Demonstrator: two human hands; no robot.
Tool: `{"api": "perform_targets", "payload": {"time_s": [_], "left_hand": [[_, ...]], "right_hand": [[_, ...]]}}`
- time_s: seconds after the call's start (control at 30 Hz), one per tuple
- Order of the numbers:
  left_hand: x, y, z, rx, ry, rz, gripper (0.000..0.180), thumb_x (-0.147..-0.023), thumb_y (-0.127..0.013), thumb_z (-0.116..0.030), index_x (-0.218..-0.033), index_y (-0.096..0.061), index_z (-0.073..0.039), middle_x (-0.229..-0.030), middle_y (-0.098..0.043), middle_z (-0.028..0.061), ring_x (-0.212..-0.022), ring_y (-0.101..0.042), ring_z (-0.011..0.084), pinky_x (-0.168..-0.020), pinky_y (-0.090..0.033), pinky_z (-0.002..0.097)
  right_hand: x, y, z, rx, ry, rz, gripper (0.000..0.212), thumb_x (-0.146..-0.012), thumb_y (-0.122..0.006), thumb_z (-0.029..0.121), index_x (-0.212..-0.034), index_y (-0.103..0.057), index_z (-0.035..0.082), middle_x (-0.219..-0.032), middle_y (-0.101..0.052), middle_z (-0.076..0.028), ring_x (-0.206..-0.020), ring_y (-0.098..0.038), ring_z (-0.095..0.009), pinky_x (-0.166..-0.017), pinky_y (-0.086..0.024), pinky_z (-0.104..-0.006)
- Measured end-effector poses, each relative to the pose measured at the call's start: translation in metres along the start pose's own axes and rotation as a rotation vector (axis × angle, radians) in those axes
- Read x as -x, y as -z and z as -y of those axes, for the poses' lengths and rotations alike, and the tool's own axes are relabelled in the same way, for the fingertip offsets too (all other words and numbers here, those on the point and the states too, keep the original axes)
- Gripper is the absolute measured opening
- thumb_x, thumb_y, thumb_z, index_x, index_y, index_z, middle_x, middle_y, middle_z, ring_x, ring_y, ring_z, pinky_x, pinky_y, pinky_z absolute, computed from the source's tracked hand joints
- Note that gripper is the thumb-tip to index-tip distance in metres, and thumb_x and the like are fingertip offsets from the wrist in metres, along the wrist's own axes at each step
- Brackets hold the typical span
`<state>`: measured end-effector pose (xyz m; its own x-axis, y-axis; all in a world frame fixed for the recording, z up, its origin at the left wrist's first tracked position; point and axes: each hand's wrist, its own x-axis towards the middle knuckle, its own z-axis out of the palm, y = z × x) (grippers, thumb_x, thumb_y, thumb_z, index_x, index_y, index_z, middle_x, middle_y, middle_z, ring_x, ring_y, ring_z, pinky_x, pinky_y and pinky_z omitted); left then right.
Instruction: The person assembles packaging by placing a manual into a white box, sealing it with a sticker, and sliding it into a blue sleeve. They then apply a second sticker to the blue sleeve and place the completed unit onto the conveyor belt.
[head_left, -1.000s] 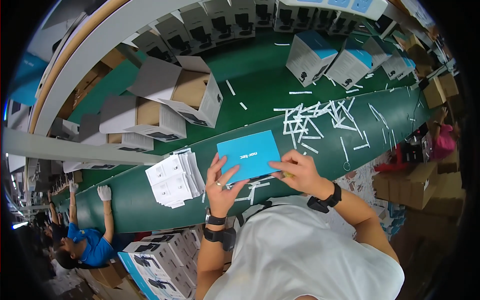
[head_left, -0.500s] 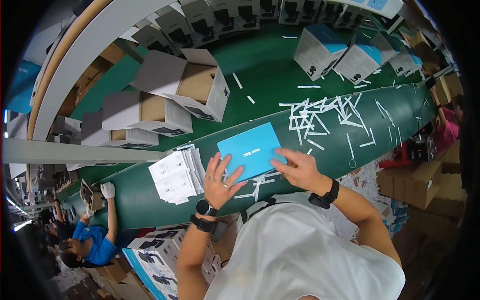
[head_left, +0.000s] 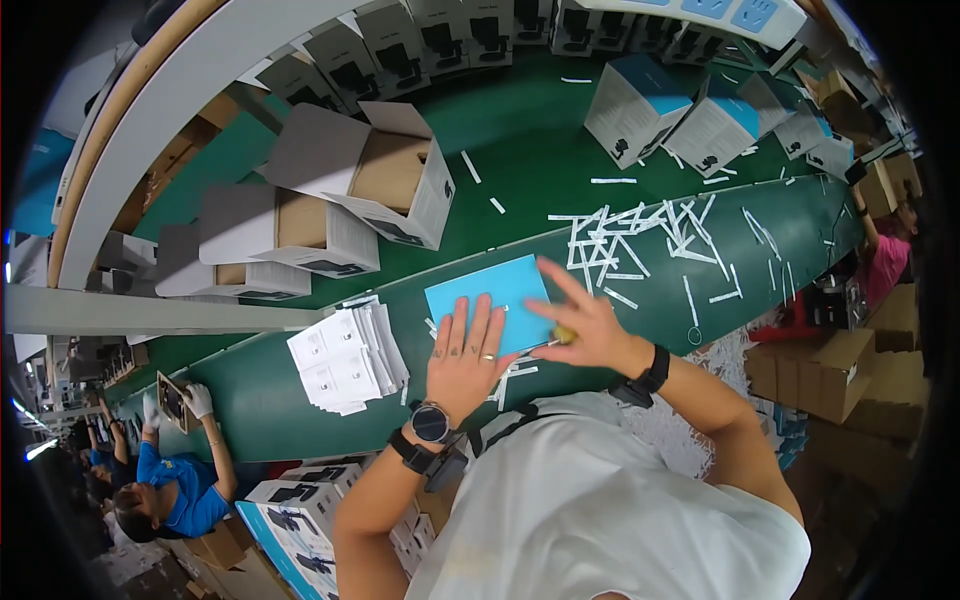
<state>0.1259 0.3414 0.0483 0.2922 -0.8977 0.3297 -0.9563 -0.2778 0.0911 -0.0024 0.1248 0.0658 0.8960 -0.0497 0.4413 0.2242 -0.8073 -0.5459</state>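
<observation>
A flat bright-blue box lies on the green bench in front of me. Pressed on its near left part is my left hand, palm down with the fingers stretched out flat. My right hand is at the box's right edge, blurred by motion, index finger extended. A small yellowish object shows in its grip, with a thin part towards the box's near edge; its kind is unclear. White paper strips lie partly under the box's near side. Left of it stands a stack of white printed leaflets.
Open cartons with brown inserts stand at the far left, closed blue-topped boxes at the far right. Loose white strips cover the right side of the green bench. A person in blue works at the left.
My left hand has moved from the box's corner onto its top and flattened. The right hand has shifted, and a yellowish object now shows in it. The box lies slightly further left.
</observation>
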Motion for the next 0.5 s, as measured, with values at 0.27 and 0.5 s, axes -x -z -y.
{"api": "perform_targets", "payload": {"time_s": [0.27,0.5], "left_hand": [[-0.037,0.043,0.040,0.147,0.053,0.106,0.104,-0.072,-0.079,-0.062,-0.148,-0.043,-0.001,-0.145,-0.035,0.0371,-0.133,-0.035,0.0560,-0.113,-0.026,0.0644],[-0.069,0.078,0.096,0.141,-0.072,0.048,0.096,-0.071,-0.084,-0.047,-0.149,-0.044,-0.008,-0.146,-0.040,0.0278,-0.134,-0.038,0.0500,-0.114,-0.028,0.0628]], "right_hand": [[-0.025,-0.011,-0.018,-0.381,-0.231,0.148,0.094,-0.062,-0.094,0.032,-0.146,-0.055,0.017,-0.160,-0.026,-0.023,-0.108,-0.065,-0.031,-0.082,-0.057,-0.0353],[-0.036,0.025,-0.077,-0.241,-0.265,-0.070,0.088,-0.065,-0.093,0.026,-0.143,-0.057,0.012,-0.160,-0.025,-0.025,-0.141,-0.044,-0.038,-0.110,-0.044,-0.0407]]}}
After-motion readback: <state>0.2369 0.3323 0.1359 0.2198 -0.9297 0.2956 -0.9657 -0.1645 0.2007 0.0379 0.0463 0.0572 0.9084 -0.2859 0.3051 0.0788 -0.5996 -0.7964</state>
